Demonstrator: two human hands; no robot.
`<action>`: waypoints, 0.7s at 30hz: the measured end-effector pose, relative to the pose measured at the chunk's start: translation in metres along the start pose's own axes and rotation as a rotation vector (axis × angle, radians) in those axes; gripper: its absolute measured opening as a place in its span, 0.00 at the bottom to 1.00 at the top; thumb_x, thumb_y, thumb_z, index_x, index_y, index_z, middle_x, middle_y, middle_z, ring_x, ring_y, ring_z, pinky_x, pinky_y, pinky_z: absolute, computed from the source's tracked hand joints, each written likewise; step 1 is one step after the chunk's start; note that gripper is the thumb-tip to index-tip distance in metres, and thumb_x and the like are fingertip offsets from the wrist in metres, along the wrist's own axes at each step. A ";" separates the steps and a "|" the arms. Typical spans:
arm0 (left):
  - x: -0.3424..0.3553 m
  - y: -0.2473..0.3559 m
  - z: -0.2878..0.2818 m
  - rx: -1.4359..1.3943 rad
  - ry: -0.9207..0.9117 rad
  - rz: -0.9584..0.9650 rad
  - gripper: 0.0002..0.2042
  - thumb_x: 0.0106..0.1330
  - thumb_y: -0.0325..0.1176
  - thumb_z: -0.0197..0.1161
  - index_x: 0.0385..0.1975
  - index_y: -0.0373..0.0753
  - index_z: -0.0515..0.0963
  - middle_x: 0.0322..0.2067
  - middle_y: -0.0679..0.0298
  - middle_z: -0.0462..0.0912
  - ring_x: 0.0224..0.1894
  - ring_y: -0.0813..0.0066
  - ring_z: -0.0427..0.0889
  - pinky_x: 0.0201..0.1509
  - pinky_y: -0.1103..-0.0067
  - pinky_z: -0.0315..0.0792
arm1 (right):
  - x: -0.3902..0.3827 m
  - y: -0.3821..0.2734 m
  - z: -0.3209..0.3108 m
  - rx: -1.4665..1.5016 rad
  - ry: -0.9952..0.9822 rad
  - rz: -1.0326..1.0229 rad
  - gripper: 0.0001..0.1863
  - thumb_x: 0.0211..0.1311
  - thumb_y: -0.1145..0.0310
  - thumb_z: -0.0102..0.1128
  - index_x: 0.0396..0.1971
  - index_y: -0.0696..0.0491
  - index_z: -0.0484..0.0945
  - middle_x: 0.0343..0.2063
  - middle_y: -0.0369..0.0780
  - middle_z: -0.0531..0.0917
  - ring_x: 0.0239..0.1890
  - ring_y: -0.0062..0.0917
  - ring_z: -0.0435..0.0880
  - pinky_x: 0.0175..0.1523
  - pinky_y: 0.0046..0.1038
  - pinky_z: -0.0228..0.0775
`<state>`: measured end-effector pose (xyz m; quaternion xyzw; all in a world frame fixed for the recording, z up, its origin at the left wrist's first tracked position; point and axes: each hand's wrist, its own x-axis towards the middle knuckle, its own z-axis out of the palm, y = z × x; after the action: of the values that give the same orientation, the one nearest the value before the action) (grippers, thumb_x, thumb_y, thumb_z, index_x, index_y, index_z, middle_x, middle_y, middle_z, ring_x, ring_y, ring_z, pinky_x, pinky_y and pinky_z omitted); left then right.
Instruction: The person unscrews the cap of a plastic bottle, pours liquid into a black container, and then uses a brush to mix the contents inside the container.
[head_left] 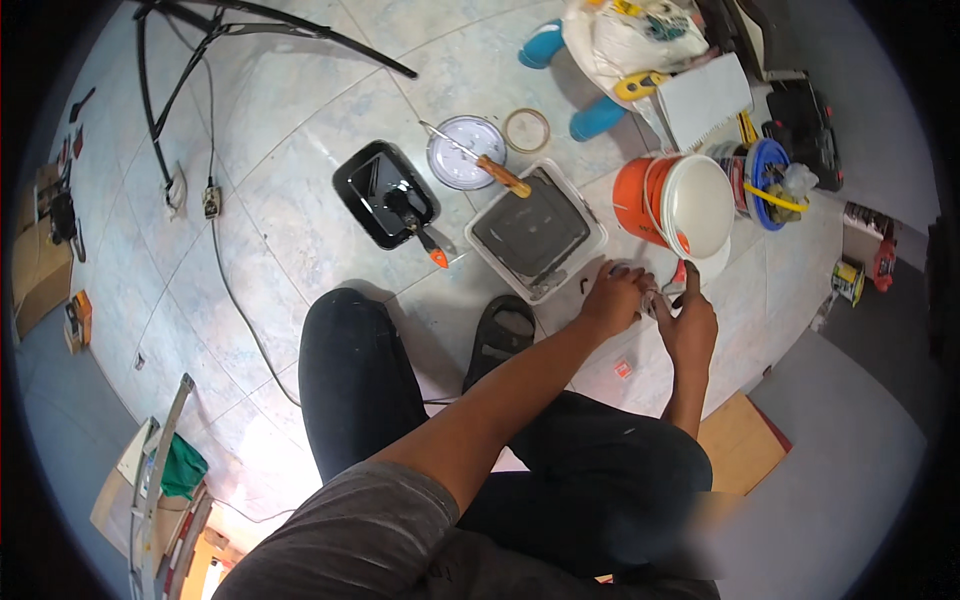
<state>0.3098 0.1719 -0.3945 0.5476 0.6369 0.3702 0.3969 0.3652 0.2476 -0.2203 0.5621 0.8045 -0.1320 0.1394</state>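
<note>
My left hand (614, 297) reaches across to the right, its fingers closed on something small and pale that I cannot make out. Close beside it, my right hand (690, 324) has its thumb at the same small thing and its index finger stretched toward the bucket. Just beyond both hands stands an orange bucket (640, 197) with a white lid (697, 207). To their left is a pale tray (480, 237) with dark grey paste (537, 225) spread in it. A spatula with a wooden handle (503, 176) lies across the tray's far corner and a round whitish lid (449, 168).
Left of the grey tray sits a black tray (352, 183) with a brush (428, 240) in it. A tape roll (527, 130) lies farther back. Black stand legs (290, 34) and a power cable (232, 290) occupy the left floor. A blue-rimmed bucket (767, 180) stands at right.
</note>
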 end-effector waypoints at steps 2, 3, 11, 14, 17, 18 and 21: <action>-0.011 0.000 -0.004 0.029 0.125 0.062 0.40 0.54 0.40 0.84 0.69 0.43 0.75 0.67 0.58 0.80 0.72 0.54 0.77 0.79 0.46 0.61 | 0.001 -0.033 -0.016 0.193 0.070 -0.164 0.38 0.67 0.57 0.75 0.73 0.57 0.73 0.34 0.51 0.90 0.35 0.47 0.91 0.42 0.42 0.82; -0.019 0.000 -0.013 -0.014 0.204 0.085 0.39 0.54 0.40 0.83 0.69 0.42 0.76 0.62 0.55 0.85 0.68 0.53 0.81 0.75 0.50 0.69 | 0.003 -0.055 -0.027 0.325 -0.041 -0.202 0.35 0.68 0.58 0.76 0.70 0.58 0.76 0.35 0.49 0.89 0.33 0.43 0.90 0.40 0.38 0.81; -0.164 -0.075 -0.289 -0.407 -0.535 -0.139 0.12 0.69 0.36 0.76 0.44 0.35 0.88 0.40 0.54 0.91 0.46 0.67 0.91 0.51 0.68 0.83 | 0.060 -0.171 0.085 0.524 -0.542 -0.597 0.30 0.77 0.63 0.68 0.71 0.64 0.72 0.54 0.53 0.89 0.54 0.38 0.92 0.57 0.35 0.82; -0.215 -0.136 -0.388 -0.752 -0.017 -0.620 0.08 0.72 0.27 0.66 0.47 0.34 0.84 0.38 0.61 0.87 0.40 0.67 0.91 0.46 0.74 0.87 | 0.057 -0.230 0.130 0.610 -0.623 -0.402 0.33 0.79 0.60 0.65 0.73 0.64 0.67 0.56 0.55 0.87 0.58 0.41 0.89 0.62 0.38 0.79; -0.206 -0.172 -0.426 -0.627 0.402 -0.890 0.22 0.83 0.47 0.59 0.68 0.42 0.75 0.57 0.55 0.82 0.54 0.63 0.88 0.51 0.69 0.86 | 0.054 -0.288 0.116 0.578 -0.705 -0.171 0.33 0.80 0.57 0.62 0.73 0.63 0.66 0.54 0.54 0.87 0.57 0.41 0.88 0.63 0.40 0.77; -0.203 -0.191 -0.422 -0.667 0.464 -0.941 0.25 0.84 0.53 0.57 0.72 0.44 0.73 0.61 0.54 0.80 0.57 0.62 0.87 0.55 0.67 0.85 | 0.058 -0.297 0.128 0.570 -0.699 -0.138 0.32 0.80 0.57 0.61 0.72 0.62 0.68 0.53 0.54 0.87 0.56 0.42 0.88 0.63 0.40 0.77; -0.190 -0.239 -0.384 -0.837 0.532 -0.795 0.32 0.85 0.59 0.51 0.79 0.47 0.67 0.69 0.52 0.77 0.61 0.59 0.84 0.67 0.64 0.78 | 0.066 -0.307 0.160 0.674 -0.582 -0.134 0.22 0.80 0.59 0.57 0.62 0.60 0.73 0.39 0.50 0.85 0.36 0.37 0.88 0.44 0.39 0.78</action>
<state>-0.1202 -0.0604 -0.4345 -0.0429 0.6698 0.5354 0.5126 0.0663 0.1432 -0.3760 0.4624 0.6785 -0.5479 0.1600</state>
